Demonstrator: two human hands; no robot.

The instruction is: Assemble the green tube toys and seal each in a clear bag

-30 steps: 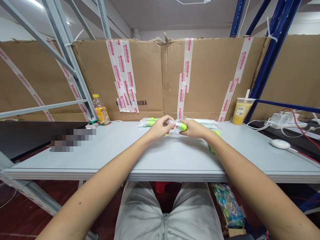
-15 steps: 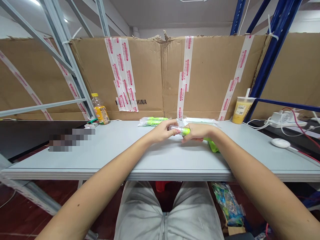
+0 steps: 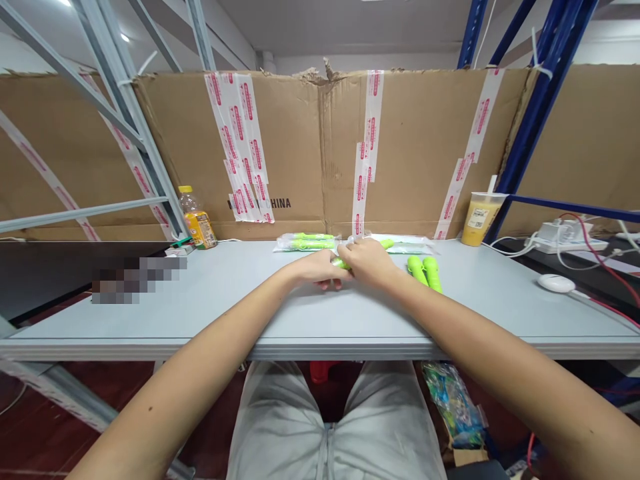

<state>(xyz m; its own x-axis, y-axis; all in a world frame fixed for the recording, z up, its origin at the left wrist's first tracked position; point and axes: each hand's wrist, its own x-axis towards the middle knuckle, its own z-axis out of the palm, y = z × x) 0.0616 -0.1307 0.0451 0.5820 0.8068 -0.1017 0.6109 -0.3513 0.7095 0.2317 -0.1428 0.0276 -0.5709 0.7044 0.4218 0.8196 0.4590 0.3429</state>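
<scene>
Near the middle of the table (image 3: 240, 313), my left hand (image 3: 316, 268) is closed around a bright green tube-like piece (image 3: 341, 263). My right hand (image 3: 371, 260) grips the same piece from the other side, knuckles up, and covers most of it. Two loose bright green sticks with rounded knob ends (image 3: 425, 272) lie side by side just right of my right hand. Behind my hands rests a clear plastic packet with green sticks inside (image 3: 306, 242). Another clear packet (image 3: 413, 246) lies beside it, with a green tip (image 3: 387, 244) showing past my right hand.
A yellow-capped juice bottle (image 3: 199, 223) stands at the back left, a cup of yellow drink with a straw (image 3: 481, 219) at the back right. A cardboard wall (image 3: 295, 147) closes off the back. A white rounded device (image 3: 557, 284) and a power strip (image 3: 565, 239) lie right.
My right hand has turned and moved left onto the piece, up against my left hand. The clear part with its green end is now covered. The two green sticks show more fully.
</scene>
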